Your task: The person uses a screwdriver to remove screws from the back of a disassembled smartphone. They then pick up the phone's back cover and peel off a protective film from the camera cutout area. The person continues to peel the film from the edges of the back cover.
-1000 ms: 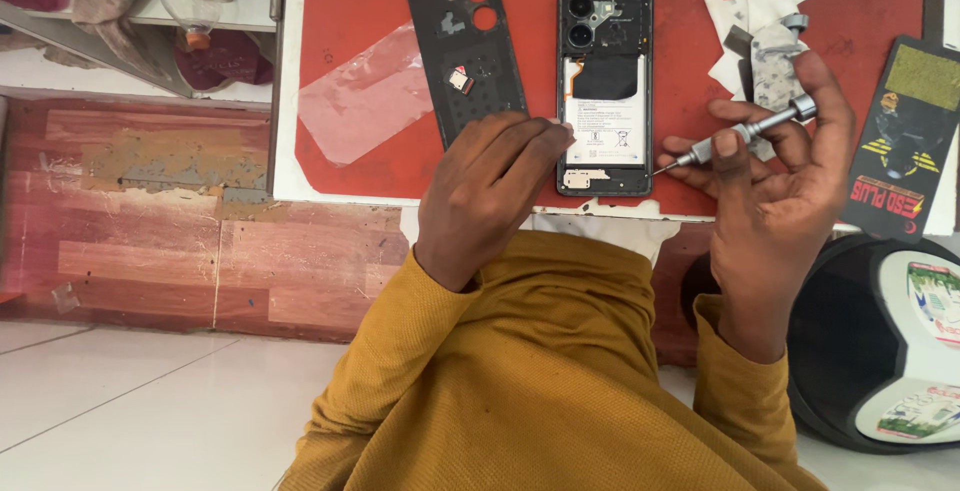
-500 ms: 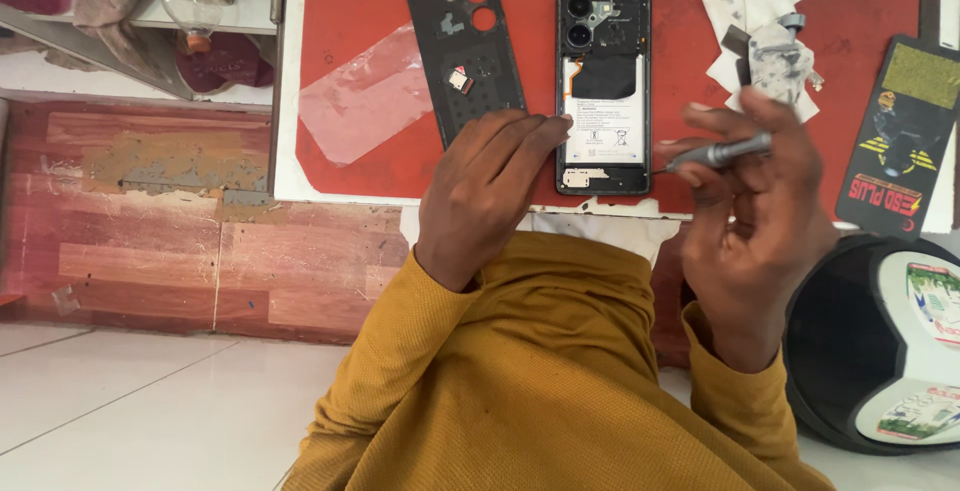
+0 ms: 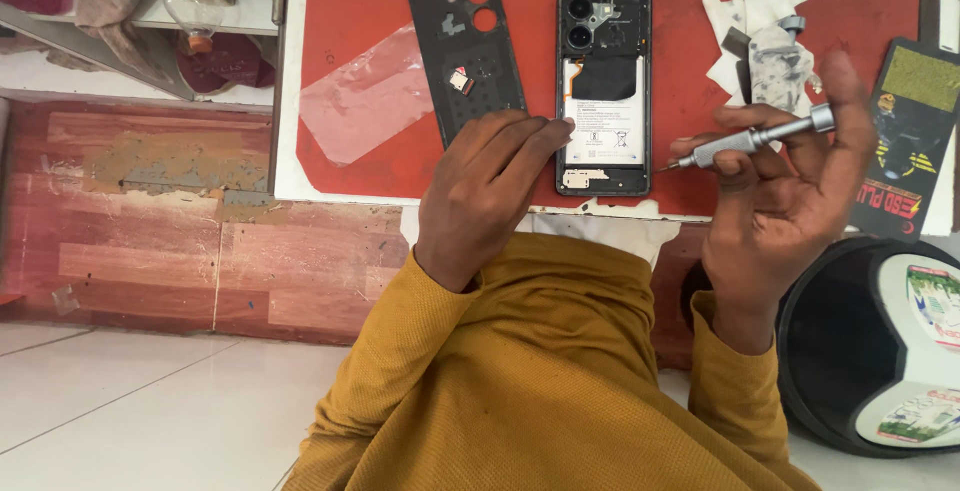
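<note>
Left hand (image 3: 490, 186) curled, fingertips steadying the open phone (image 3: 603, 91); right hand (image 3: 785, 201) pinches the screwdriver (image 3: 745, 141), tip hovering; a slip could gouge the battery.

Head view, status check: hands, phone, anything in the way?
Left hand fingertips on opened phone. Right hand grips screwdriver, tip beside phone's edge. Removed back cover lies alongside, clear.

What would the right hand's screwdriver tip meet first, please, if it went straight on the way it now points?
Most likely the opened phone. The right hand holds the screwdriver with its tip aimed left and slightly down at the phone's lower right edge, a small gap away. Its height above the mat is unclear.
</note>
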